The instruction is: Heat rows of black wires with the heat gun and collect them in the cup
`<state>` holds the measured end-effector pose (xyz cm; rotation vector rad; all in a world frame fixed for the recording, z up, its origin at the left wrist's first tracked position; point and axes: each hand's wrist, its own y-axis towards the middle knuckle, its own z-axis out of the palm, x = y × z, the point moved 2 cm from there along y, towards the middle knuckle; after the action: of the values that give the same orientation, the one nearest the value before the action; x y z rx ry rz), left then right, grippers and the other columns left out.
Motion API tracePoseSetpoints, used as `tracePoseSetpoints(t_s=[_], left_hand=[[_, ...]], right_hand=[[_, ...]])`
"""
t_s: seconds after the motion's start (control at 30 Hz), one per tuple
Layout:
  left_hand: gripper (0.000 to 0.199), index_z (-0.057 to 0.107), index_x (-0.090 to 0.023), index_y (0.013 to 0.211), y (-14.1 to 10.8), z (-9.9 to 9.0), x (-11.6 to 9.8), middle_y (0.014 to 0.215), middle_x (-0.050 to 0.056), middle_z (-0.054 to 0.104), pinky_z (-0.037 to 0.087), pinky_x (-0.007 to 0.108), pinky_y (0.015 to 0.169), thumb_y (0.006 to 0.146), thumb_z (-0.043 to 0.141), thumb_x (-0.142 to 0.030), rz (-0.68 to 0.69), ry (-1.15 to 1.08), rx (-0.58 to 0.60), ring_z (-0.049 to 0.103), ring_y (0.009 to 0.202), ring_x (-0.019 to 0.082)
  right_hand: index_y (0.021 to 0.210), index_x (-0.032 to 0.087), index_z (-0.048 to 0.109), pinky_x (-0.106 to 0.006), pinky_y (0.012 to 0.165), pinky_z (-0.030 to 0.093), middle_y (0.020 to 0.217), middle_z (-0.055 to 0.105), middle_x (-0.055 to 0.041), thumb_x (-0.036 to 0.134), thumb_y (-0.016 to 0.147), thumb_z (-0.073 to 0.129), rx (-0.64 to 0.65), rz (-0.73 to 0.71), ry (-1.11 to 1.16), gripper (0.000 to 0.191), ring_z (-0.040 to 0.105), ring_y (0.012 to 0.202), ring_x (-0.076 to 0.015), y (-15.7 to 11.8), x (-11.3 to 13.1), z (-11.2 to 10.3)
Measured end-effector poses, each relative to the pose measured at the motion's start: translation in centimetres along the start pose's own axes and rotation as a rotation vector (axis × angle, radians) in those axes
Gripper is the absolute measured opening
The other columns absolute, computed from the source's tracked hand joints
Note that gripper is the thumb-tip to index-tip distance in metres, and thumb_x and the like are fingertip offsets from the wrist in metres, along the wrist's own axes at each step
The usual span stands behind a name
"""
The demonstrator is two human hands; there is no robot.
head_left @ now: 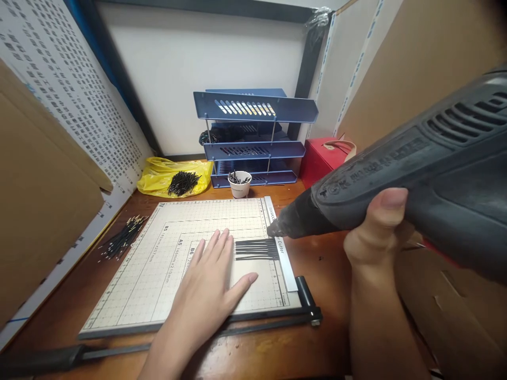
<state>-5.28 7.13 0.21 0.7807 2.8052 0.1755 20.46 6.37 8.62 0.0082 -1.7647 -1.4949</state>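
My right hand (380,237) grips a large dark heat gun (364,169), its thumb along the gun's side. The gun's nozzle tip points left and hangs over the paper cutter's right edge strip (283,248). Just below the nozzle, a row of thin black wires (255,249) lies side by side on the paper cutter board (150,279). My left hand (214,274) rests flat on that board, fingers stretched out, close to the left ends of the wires. Their right ends reach the pale strip.
A bundle of black wires (123,237) lies left of the board. Behind stand a paper cup (240,186) of black pieces, a yellow bag (154,177) with a black pile (184,183), a blue tray rack (253,150) and a red box (319,155). The cutter's blade handle (43,360) lies in front.
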Motion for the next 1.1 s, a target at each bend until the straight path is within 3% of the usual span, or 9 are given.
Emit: tracePoseSetpoints(t_s=[0.1, 0.3, 0.47, 0.73, 0.83, 1.0, 1.1], left_hand=[[0.086, 0.039, -0.009, 0.158, -0.1, 0.1, 0.2, 0.163, 0.016, 0.035, 0.028, 0.059, 0.125, 0.098, 0.043, -0.071, 0.002, -0.010, -0.029, 0.029, 0.154, 0.035], [0.084, 0.042, -0.013, 0.157, -0.2, 0.2, 0.2, 0.162, 0.015, 0.039, 0.029, 0.059, 0.125, 0.096, 0.048, -0.071, -0.005, -0.042, -0.057, 0.031, 0.154, 0.035], [0.086, 0.041, -0.011, 0.157, -0.1, 0.2, 0.2, 0.163, 0.015, 0.037, 0.028, 0.058, 0.125, 0.097, 0.045, -0.073, -0.013, -0.030, -0.039, 0.030, 0.154, 0.034], [0.086, 0.042, -0.009, 0.156, -0.1, 0.1, 0.0, 0.162, 0.016, 0.038, 0.029, 0.061, 0.124, 0.097, 0.045, -0.071, -0.014, -0.031, -0.025, 0.030, 0.154, 0.036], [0.084, 0.042, -0.010, 0.157, -0.2, 0.1, 0.0, 0.163, 0.016, 0.037, 0.029, 0.059, 0.124, 0.098, 0.044, -0.071, -0.011, -0.016, -0.024, 0.030, 0.154, 0.035], [0.085, 0.040, -0.011, 0.157, -0.2, 0.1, 0.0, 0.163, 0.015, 0.036, 0.029, 0.058, 0.125, 0.098, 0.044, -0.071, -0.010, -0.015, -0.024, 0.029, 0.154, 0.035], [0.084, 0.041, -0.013, 0.157, -0.1, 0.0, -0.1, 0.163, 0.015, 0.038, 0.028, 0.057, 0.126, 0.097, 0.045, -0.071, -0.023, -0.040, -0.021, 0.029, 0.154, 0.035]], right_hand=[[0.130, 0.030, 0.068, -0.058, 0.127, 0.018, 0.143, 0.059, -0.0029, 0.058, 0.100, 0.043, -0.038, -0.092, 0.030, 0.047, 0.034, 0.150, -0.0304, 0.1, 0.2, 0.3], [0.125, 0.032, 0.071, -0.055, 0.128, 0.017, 0.139, 0.062, -0.0011, 0.052, 0.101, 0.049, -0.087, -0.105, 0.003, 0.039, 0.040, 0.147, -0.0283, -0.1, 0.6, 0.3], [0.131, 0.036, 0.067, -0.055, 0.128, 0.019, 0.139, 0.062, 0.0011, 0.054, 0.100, 0.047, 0.020, -0.088, 0.109, 0.041, 0.036, 0.150, -0.0283, 0.3, -0.3, -0.1], [0.120, 0.038, 0.073, -0.050, 0.130, 0.013, 0.131, 0.069, 0.0033, 0.053, 0.099, 0.054, -0.065, -0.071, 0.001, 0.032, 0.034, 0.152, -0.0250, -0.3, 0.4, 1.1], [0.129, 0.040, 0.069, -0.054, 0.130, 0.013, 0.140, 0.064, 0.0051, 0.053, 0.100, 0.052, -0.051, -0.075, -0.037, 0.036, 0.033, 0.153, -0.0267, -0.1, 0.7, 0.7], [0.140, 0.050, 0.058, -0.057, 0.130, 0.018, 0.146, 0.057, 0.0112, 0.058, 0.100, 0.044, 0.078, -0.010, 0.028, 0.043, 0.033, 0.153, -0.0261, 0.2, -0.2, 0.1], [0.139, 0.046, 0.060, -0.057, 0.131, 0.015, 0.147, 0.057, 0.0088, 0.057, 0.099, 0.049, 0.037, -0.013, -0.003, 0.043, 0.034, 0.153, -0.0279, 0.1, 0.2, 0.2]])
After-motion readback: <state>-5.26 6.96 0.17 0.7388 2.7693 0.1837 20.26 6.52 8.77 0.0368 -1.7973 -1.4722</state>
